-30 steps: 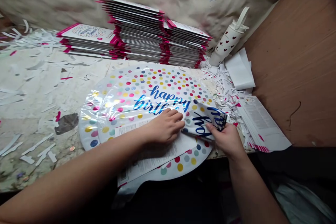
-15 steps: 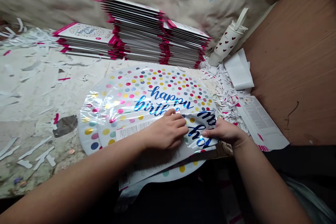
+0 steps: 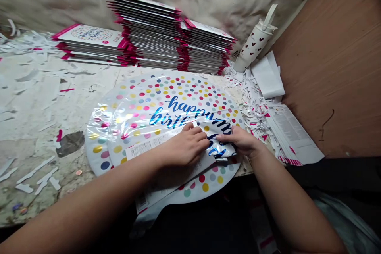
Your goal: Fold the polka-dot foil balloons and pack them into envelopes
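Observation:
A flat foil balloon (image 3: pixel 166 87) with coloured dots and blue "happy birthday" lettering lies on the worktable, with a similar dotted foil sheet under it. On its near side rests a white printed card (image 3: pixel 145 147) at a slant. My left hand (image 3: pixel 186 145) is closed, its fingers curled down on the card beside the fold; the fingertips are hidden. My right hand (image 3: pixel 242 141) pinches the balloon's right side, which is folded over toward the card with its lettering upside down. The balloon's tail hangs past the table's near edge.
Tall stacks of pink-edged printed packs (image 3: pixel 151 35) stand along the back wall. A white tumbler with hearts (image 3: pixel 256 43) leans at the back right. Paper shreds (image 3: pixel 251 103) and a pile of printed cards (image 3: pixel 294 135) lie right; more scraps (image 3: pixel 41 170) lie left.
My right hand has moved left, bringing the folded side of the balloon further over toward my left hand. The fold is now narrower and more bunched. My left hand stays on the card.

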Tool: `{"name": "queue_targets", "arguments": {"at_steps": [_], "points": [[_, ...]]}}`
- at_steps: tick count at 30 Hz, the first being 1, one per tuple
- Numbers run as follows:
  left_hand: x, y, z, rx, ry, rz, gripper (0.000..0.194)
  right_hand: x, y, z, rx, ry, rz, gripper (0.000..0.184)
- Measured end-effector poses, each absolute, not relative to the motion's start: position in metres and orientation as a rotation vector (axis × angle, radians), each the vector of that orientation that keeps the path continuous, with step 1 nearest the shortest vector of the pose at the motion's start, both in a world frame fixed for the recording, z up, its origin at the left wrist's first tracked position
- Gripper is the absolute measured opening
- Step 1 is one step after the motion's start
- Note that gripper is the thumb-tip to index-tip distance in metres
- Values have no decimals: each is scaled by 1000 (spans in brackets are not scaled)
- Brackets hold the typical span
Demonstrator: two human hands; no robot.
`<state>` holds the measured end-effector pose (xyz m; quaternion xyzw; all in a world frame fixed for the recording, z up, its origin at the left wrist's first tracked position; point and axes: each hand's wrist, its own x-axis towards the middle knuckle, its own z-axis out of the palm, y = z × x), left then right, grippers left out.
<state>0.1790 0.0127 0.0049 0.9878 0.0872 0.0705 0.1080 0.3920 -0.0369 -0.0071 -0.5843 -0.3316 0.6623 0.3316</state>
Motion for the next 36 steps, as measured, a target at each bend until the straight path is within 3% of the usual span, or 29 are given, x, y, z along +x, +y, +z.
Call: {"name": "queue_targets", "arguments": {"at_steps": [4,21,26,29,32,35,36], "points": [[181,8,5,2909,214,195,11,395,-28,-2,-1550,-890,1878,41],[182,8,13,2921,285,183,17,361,-7,6,-1559,-1051,1840,24],[173,9,19,2900,350,205,19,360,-13,11,-1456,-1107,2011,14],[164,10,27,2920,577,277,17,369,-24,20,-1396,-1121,1604,26],[161,4,43,2919,777,495,13,362,-41,26,-1237,-1124,1355,44],[157,-7,64,2873,909,1094,11,342,-56,32,-960,-1115,1405,30],[154,-11,71,2788,983,1374,24,337,-59,35,-908,-1098,1330,25]]}}
